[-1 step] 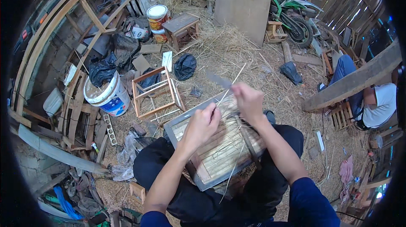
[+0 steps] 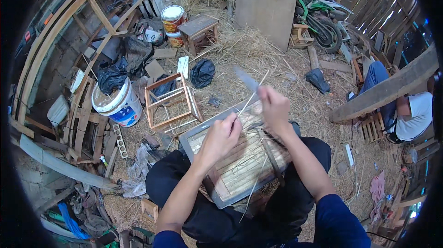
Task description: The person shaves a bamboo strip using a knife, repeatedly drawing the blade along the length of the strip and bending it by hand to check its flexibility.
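In my left hand [image 2: 223,133] a thin pale strip [image 2: 246,103], likely bamboo or wood, is pinched and points up and away to the right. My right hand [image 2: 275,110] is closed around a knife [image 2: 247,80]; its blade is smeared by motion and lies close to the strip's upper part. Below both hands a panel of pale slats in a grey frame [image 2: 252,192] rests across my lap. On the panel lie a dark narrow bar [image 2: 274,161] and several loose thin strips.
A small wooden frame [image 2: 187,92] stands on the straw-covered floor ahead left, beside a white bucket [image 2: 121,116]. Further off are stacked paint pails [image 2: 172,13], a small stool [image 2: 198,25] and a motorbike [image 2: 325,31]. At the right, a person [image 2: 413,116] sits behind a slanted post [image 2: 387,86].
My right hand has shifted slightly right, and the knife blade has tilted more upright. My left hand and the panel stay nearly in place.
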Motion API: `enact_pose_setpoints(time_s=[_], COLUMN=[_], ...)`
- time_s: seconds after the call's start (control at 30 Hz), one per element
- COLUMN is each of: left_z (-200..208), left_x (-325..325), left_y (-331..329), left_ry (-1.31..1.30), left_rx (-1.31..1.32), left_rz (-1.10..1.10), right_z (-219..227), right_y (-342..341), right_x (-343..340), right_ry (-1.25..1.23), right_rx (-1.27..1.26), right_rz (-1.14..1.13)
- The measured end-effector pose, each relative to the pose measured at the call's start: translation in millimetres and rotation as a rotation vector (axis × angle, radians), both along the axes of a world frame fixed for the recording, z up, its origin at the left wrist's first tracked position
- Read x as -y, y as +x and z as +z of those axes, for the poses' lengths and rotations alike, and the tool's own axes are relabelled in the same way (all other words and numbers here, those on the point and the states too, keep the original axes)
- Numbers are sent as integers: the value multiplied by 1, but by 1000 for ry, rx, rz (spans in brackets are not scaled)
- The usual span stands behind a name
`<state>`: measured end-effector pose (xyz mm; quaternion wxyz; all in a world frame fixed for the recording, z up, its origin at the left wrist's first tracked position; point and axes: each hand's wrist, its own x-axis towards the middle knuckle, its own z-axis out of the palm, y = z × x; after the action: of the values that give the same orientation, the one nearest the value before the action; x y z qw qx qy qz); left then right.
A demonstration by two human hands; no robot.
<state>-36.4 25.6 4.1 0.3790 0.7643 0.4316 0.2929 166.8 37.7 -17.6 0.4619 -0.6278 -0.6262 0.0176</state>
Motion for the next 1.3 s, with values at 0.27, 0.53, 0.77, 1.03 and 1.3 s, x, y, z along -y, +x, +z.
enact_pose_setpoints(time_s=[0.27,0.53,0.77,1.03,1.3], left_z=[6,19,0,-5,2], left_x=[-5,-9,-9,-6,-5], left_y=[-6,-13,-14,-7,-3], left_ry=[14,183,177,308,143], left_rx=[-160,-131,74,192,251], left_rz=[-52,56,106,97,79], right_z=[-12,-2,-14,-3,0], right_y=[-18,13,-26,-3,0], right_x=[11,-9,12,-2,0], right_ry=[92,-20,38,-149,-110], right_rx=[202,-31,80,-219,-181], right_rz=[104,-50,267,30,68])
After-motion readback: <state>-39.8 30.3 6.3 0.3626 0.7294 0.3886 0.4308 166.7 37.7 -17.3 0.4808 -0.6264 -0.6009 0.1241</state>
